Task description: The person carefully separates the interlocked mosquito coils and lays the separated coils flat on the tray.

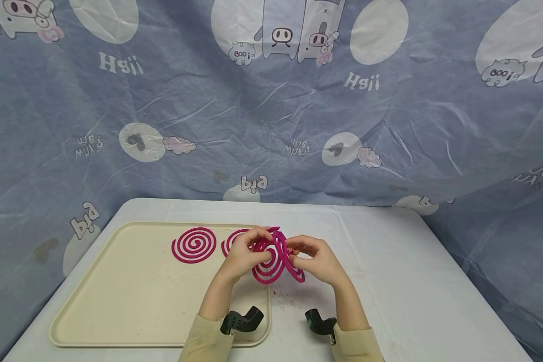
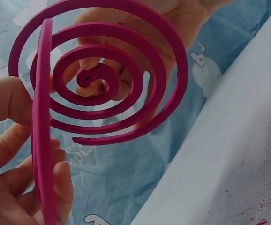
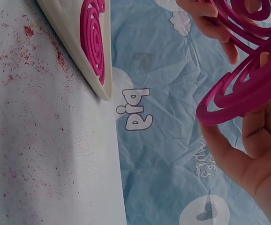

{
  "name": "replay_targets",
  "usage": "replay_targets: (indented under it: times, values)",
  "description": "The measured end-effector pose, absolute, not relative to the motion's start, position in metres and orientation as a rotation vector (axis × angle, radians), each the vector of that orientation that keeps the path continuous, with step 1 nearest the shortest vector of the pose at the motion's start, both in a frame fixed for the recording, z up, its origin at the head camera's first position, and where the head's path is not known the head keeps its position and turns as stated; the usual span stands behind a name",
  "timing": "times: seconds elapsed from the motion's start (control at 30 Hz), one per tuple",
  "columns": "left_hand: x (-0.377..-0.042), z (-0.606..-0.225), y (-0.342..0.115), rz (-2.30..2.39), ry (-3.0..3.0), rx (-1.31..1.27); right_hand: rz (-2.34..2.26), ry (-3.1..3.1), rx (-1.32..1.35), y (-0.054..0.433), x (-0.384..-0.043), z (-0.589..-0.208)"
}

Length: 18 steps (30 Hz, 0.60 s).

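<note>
Two magenta mosquito coils are held up over the tray's right edge, close together and overlapping in the head view. My left hand [image 1: 244,255] pinches the left coil [image 1: 267,280], which appears edge-on in the left wrist view. The fingers and thumb of my right hand [image 1: 319,259] grip the other coil [image 1: 300,276], tilted in the head view; its flat spiral [image 2: 173,101] faces the left wrist camera. Whether the coils are interlocked or merely touching, I cannot tell. A third coil [image 1: 193,245] lies flat on the tray, and another [image 1: 227,245] is partly hidden behind my left hand.
The cream tray [image 1: 117,301] covers the left part of the white table [image 1: 389,301]. Reddish crumbs [image 3: 28,31] are scattered on the tabletop beside the tray. A blue patterned cloth [image 1: 271,110] hangs behind the table and along its sides.
</note>
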<state>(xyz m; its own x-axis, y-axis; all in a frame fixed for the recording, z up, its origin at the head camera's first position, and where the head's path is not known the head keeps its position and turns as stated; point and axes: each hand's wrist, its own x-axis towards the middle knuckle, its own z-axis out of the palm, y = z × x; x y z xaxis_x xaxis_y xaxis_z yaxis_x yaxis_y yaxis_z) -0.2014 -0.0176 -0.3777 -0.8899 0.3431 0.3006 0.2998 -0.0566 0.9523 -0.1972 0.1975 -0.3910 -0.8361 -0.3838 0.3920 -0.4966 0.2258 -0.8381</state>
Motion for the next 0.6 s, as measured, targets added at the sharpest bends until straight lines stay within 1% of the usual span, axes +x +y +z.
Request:
replay_targets:
  times: [0.13,0.4,0.6]
  values:
    - [-0.196,-0.371,-0.02,2.122,2.14,0.769,1.662,-2.392,0.878,0.199,-0.198,-0.392]
    - [-0.212,-0.395,-0.018,2.161,2.109,0.775,1.816,-2.318,0.913,0.199,-0.199,-0.393]
    - [-0.198,-0.374,-0.019,2.169,2.113,0.725,1.853,-2.257,0.896,0.198,-0.2,-0.395]
